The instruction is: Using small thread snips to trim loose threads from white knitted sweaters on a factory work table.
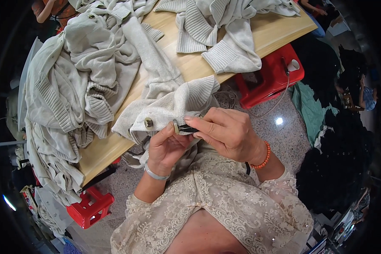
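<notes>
A cream knitted cardigan [163, 106] hangs over the table's near edge, towards my lap. My left hand [167, 148] pinches a button [176, 127] on its placket between thumb and fingers. Closed around small black thread snips [186, 128], my right hand [230, 133] keeps their tip against that button. Fingers cover most of the tool. Another dark-centred button [148, 122] sits on the placket, just left of my left thumb.
The wooden table [169, 31] carries a big heap of cream knitwear [80, 72] at left and more garments [224, 25] at the far side. Red stools [275, 72] stand by it. Black cloth [334, 165] is piled at right; other people are around.
</notes>
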`<move>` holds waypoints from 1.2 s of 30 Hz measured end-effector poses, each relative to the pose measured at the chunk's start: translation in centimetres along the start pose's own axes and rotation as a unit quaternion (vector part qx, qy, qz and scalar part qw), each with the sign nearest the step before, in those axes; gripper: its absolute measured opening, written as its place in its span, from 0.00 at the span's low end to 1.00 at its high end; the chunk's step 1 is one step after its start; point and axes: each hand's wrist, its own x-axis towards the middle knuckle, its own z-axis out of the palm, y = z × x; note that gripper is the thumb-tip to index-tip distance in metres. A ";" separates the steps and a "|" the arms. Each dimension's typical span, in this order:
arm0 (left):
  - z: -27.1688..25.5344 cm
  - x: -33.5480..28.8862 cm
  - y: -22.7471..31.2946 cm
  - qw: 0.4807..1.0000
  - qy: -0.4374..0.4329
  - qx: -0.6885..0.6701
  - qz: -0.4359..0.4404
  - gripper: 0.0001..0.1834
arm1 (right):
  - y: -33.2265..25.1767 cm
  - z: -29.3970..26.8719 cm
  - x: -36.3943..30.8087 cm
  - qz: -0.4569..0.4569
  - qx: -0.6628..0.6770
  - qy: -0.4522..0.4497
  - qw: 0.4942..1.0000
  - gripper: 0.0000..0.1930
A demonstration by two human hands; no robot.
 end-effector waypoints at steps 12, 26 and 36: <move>-0.2 0.3 0.0 1.000 -0.028 -0.004 -0.006 0.21 | 0.4 0.2 -0.1 0.014 -0.010 0.043 0.999 0.19; -0.9 0.1 0.0 1.000 -0.009 0.002 0.018 0.18 | -0.3 0.3 -0.1 0.039 0.024 0.026 0.999 0.18; -2.5 0.0 0.2 0.999 -0.028 0.034 0.010 0.20 | -0.4 0.1 0.0 0.087 0.078 0.010 0.993 0.19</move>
